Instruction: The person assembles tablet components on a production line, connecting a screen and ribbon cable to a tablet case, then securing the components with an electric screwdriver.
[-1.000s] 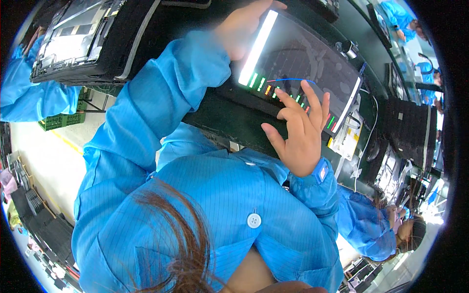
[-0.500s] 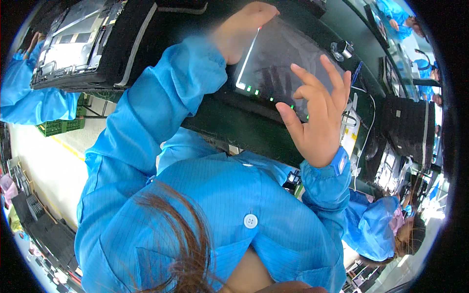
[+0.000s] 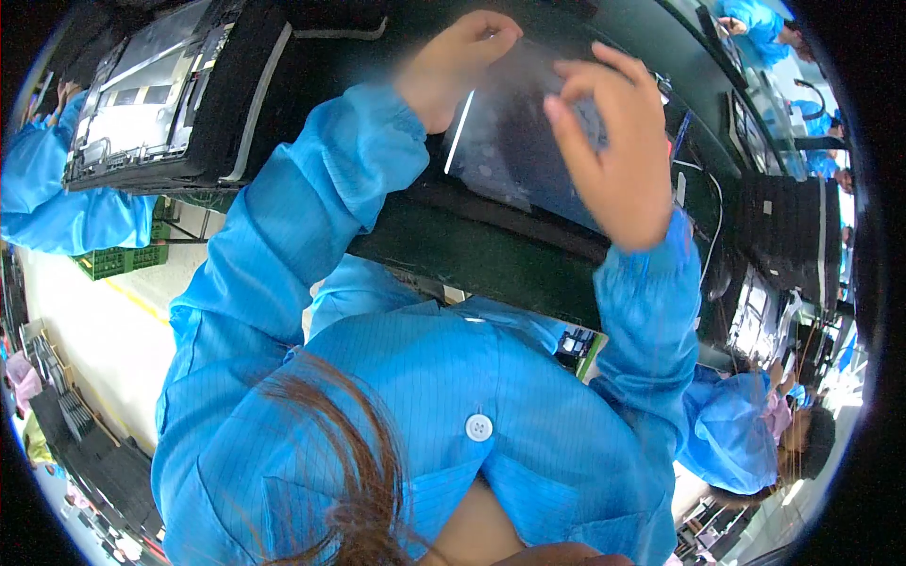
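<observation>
A dark, glossy flat screen panel [image 3: 514,174] lies on the dark green bench, with a bright white strip along its left side. My left hand [image 3: 461,61] is at the panel's far left corner, its fingers curled in. Whether something thin is between those fingers is hidden. Over the panel's right part hovers my right hand [image 3: 623,141], its thumb and bent fingers apart and nothing visible between them. The right hand and forearm cover much of the panel's right side.
At the left stands a black foam-edged stack with a shiny metal-backed panel [image 3: 142,104] on top. Black padded stacks [image 3: 783,236] stand at the right, near a white cable [image 3: 719,203] and a blue pen [image 3: 681,132]. Co-workers in blue [image 3: 731,429] sit at both sides.
My right hand has moved up and farther over the panel, its fingers more bent. The left fingers have curled in. Green squares along the panel's near edge no longer show.
</observation>
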